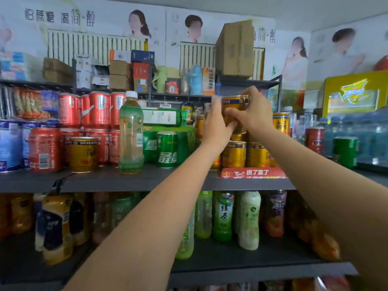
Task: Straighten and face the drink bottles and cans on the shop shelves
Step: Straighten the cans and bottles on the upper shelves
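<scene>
Crowded shop shelves are facing me, cans and bottles mixed. I am holding a gold can at the top of the gold stack, my left hand and right hand both wrapped around its sides. It is probably rigid, smooth and slippery, so gripping mid-wall seems safest.

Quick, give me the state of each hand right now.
Left hand: closed around the gold can, gripping its left side.
Right hand: closed on the same gold can, fingers over its top and right side, raised above the stacked cans.
</scene>
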